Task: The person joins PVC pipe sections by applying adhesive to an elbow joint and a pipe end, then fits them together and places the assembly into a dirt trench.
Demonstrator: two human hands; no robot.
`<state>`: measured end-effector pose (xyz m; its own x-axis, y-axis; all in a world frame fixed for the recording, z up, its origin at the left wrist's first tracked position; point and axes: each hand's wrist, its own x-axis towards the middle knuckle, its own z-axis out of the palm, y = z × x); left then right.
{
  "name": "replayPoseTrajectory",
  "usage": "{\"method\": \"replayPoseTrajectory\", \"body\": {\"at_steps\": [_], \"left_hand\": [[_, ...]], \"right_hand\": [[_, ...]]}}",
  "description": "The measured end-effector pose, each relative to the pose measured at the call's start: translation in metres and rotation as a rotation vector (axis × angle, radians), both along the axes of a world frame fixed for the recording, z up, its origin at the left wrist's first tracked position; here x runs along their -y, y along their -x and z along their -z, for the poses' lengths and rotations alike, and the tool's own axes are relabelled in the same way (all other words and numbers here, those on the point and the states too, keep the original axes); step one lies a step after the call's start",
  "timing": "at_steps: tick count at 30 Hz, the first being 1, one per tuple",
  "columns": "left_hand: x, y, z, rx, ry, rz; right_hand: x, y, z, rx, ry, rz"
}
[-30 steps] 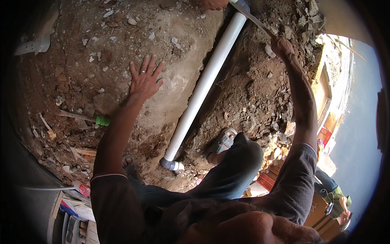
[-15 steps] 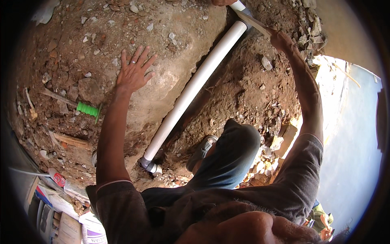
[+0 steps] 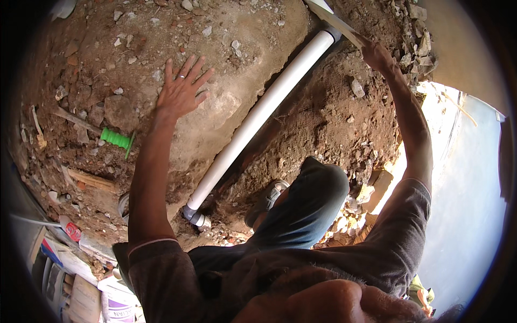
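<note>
My left hand (image 3: pixel 181 89) lies flat on the packed earth with its fingers spread, a ring on one finger, holding nothing. At the far right my right hand (image 3: pixel 375 54) is closed round the near end of a long, flat, tan strip (image 3: pixel 340 26). Whether that strip is wood or a saw blade, I cannot tell. It slants across a short white pipe piece (image 3: pixel 321 5) at the top edge. Below it, a long white pipe (image 3: pixel 264 116) lies in a trench, with a dark grey collar (image 3: pixel 333 34) at its far end and a grey elbow fitting (image 3: pixel 191 213) at its near end.
Left of my forearm lies a tool with a green ribbed grip (image 3: pixel 115 138), near a wood scrap (image 3: pixel 92 181). A white bucket (image 3: pixel 117 302) and other items crowd the lower left. Stones and rubble line the right, beside a pale blue wall (image 3: pixel 463 204). My bent knee (image 3: pixel 326 185) rises beside the trench.
A hand at the top edge by the short pipe piece has gone out of view. The view has shifted slightly; my left hand stays on the ground and my right keeps hold of the strip.
</note>
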<state>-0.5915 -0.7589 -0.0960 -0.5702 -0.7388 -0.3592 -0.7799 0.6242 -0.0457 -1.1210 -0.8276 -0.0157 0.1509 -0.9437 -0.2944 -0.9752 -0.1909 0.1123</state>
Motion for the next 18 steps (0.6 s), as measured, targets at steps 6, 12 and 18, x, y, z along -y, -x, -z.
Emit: {"method": "replayPoseTrajectory", "body": {"at_steps": [6,12,18], "left_hand": [[-0.001,-0.007,0.005,-0.028,0.020,0.003],[0.000,-0.001,0.002,-0.014,-0.018,-0.010],[0.003,0.003,-0.001,-0.015,-0.003,-0.005]], "right_hand": [[-0.013,-0.001,-0.006,-0.021,-0.009,0.081],[-0.002,0.003,-0.007,-0.163,-0.132,0.034],[-0.012,0.004,-0.014,-0.054,-0.107,0.144]]}}
